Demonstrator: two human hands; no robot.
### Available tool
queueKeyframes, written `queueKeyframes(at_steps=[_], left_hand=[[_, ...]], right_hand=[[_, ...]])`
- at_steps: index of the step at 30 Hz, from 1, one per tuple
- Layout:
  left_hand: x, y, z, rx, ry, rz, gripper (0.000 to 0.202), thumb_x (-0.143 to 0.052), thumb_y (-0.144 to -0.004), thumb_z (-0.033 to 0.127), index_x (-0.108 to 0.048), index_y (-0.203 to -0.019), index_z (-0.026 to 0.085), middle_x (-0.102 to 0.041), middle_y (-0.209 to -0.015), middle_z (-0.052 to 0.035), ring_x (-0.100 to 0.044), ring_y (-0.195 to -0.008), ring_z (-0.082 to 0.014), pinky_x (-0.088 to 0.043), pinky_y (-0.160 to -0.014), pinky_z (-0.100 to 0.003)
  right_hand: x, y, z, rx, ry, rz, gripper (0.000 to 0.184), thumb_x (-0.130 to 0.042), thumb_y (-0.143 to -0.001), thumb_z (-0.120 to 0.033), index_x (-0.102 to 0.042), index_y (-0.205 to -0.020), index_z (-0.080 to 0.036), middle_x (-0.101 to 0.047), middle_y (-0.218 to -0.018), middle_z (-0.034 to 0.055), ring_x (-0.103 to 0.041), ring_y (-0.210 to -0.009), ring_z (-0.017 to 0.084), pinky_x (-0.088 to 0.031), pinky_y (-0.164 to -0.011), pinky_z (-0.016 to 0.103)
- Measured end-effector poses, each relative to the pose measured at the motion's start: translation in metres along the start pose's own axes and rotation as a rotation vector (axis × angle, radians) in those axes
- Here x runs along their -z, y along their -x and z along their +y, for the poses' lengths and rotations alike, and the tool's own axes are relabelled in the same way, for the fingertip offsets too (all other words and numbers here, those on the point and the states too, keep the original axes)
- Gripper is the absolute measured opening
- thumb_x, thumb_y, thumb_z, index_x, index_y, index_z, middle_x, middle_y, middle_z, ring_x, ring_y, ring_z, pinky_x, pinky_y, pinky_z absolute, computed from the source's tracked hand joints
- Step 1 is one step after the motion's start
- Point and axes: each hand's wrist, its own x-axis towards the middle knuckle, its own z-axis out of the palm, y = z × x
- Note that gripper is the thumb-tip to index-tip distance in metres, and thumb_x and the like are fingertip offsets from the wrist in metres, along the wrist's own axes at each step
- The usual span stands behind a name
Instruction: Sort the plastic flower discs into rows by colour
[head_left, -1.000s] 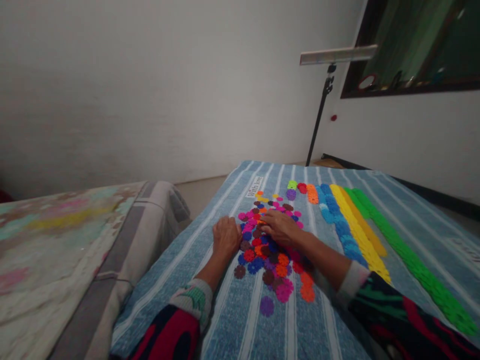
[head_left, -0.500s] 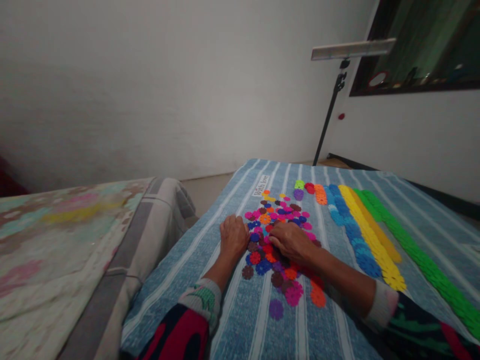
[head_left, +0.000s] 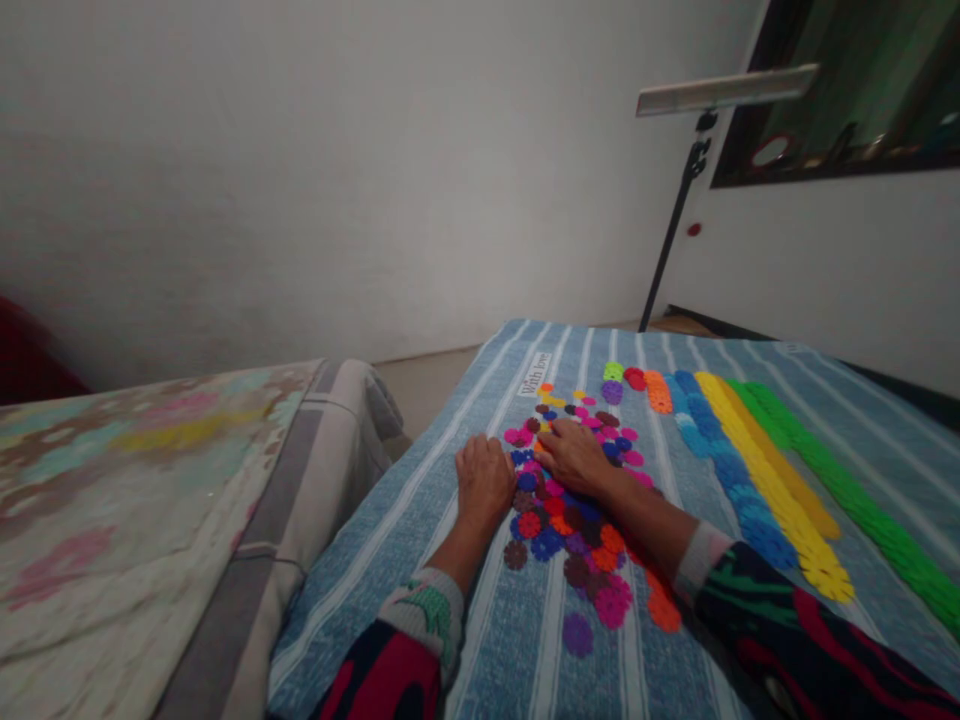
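Many small flower-shaped plastic discs in mixed colours lie in a loose pile [head_left: 546, 543] on the striped blue cloth [head_left: 360, 590]. At the pile's left edge rests my left hand [head_left: 484, 480], its fingers curled down; anything inside them is hidden. My right hand [head_left: 577, 457] reaches over the upper middle of the pile, fingers bent and pressed together. An orange disc [head_left: 539, 450] shows at its fingertips, but I cannot tell whether it is gripped. A lone purple disc [head_left: 577, 634] lies nearest me.
Right of the pile run sorted rows of discs: orange [head_left: 659, 392], blue [head_left: 739, 490], yellow [head_left: 780, 490] and green [head_left: 847, 480]. Short red [head_left: 634, 378] and purple [head_left: 612, 391] groups lie beyond. A cloth-covered surface [head_left: 277, 490] stands left; a lamp stand [head_left: 670, 235] rises behind.
My right hand has moved away from me over the pile, uncovering blue, purple and orange discs in its middle. My left hand stays at the pile's left edge. The view has shifted slightly.
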Motion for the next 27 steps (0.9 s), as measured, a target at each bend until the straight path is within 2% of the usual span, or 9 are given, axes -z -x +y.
queueKeyframes(at_steps=[5, 10, 14, 19, 23, 27], left_hand=[[0.001, 0.001, 0.001, 0.009, 0.011, -0.012, 0.027, -0.039, -0.097, 0.024, -0.062, -0.105, 0.013, -0.061, -0.116, -0.0144, -0.051, -0.117, -0.0268, -0.036, -0.099, -0.040], [0.002, -0.001, 0.001, 0.017, 0.003, -0.032, 0.028, -0.038, -0.097, 0.024, -0.062, -0.105, 0.013, -0.062, -0.116, -0.0144, -0.051, -0.118, -0.0270, -0.036, -0.099, -0.040], [0.002, -0.004, -0.001, -0.005, -0.008, -0.046, 0.029, -0.037, -0.097, 0.025, -0.062, -0.104, 0.013, -0.062, -0.115, -0.0144, -0.052, -0.117, -0.0269, -0.037, -0.098, -0.039], [0.005, -0.010, -0.003, -0.018, -0.039, -0.048, 0.028, -0.039, -0.095, 0.026, -0.062, -0.103, 0.012, -0.062, -0.111, -0.0146, -0.055, -0.113, -0.0283, -0.039, -0.094, -0.039], [0.009, -0.013, -0.003, -0.032, -0.041, -0.062, 0.029, -0.038, -0.095, 0.026, -0.063, -0.101, 0.012, -0.063, -0.105, -0.0146, -0.057, -0.108, -0.0288, -0.041, -0.089, -0.039], [0.010, -0.013, -0.004, -0.028, -0.060, -0.068, 0.027, -0.039, -0.094, 0.025, -0.063, -0.099, 0.013, -0.063, -0.104, -0.0137, -0.057, -0.107, -0.0280, -0.041, -0.089, -0.038]], right_hand=[[-0.002, 0.011, 0.007, 0.037, -0.038, 0.045, 0.030, -0.046, -0.101, -0.039, -0.068, -0.103, -0.019, -0.062, -0.109, 0.0103, -0.054, -0.101, 0.022, -0.037, -0.089, 0.034], [0.004, 0.002, 0.014, -0.017, -0.053, 0.034, 0.033, -0.052, -0.097, -0.043, -0.070, -0.096, -0.015, -0.064, -0.106, 0.0133, -0.055, -0.101, 0.025, -0.039, -0.089, 0.037], [0.009, -0.006, 0.006, -0.022, -0.036, 0.020, 0.024, -0.056, -0.094, -0.035, -0.071, -0.095, -0.016, -0.064, -0.110, 0.0142, -0.055, -0.107, 0.027, -0.039, -0.094, 0.040], [0.015, -0.009, -0.005, -0.040, -0.062, 0.082, 0.016, -0.058, -0.091, -0.031, -0.070, -0.098, -0.024, -0.067, -0.110, 0.0115, -0.057, -0.108, 0.026, -0.042, -0.093, 0.038], [0.020, -0.001, -0.004, -0.040, -0.306, 0.127, 0.018, -0.055, -0.087, -0.020, -0.070, -0.082, -0.026, -0.070, -0.095, 0.0070, -0.062, -0.095, 0.022, -0.046, -0.084, 0.034], [0.032, 0.016, 0.014, -0.076, -0.634, 0.163, 0.017, -0.057, -0.081, -0.018, -0.070, -0.072, -0.024, -0.069, -0.077, 0.0027, -0.065, -0.080, 0.019, -0.048, -0.074, 0.030]])
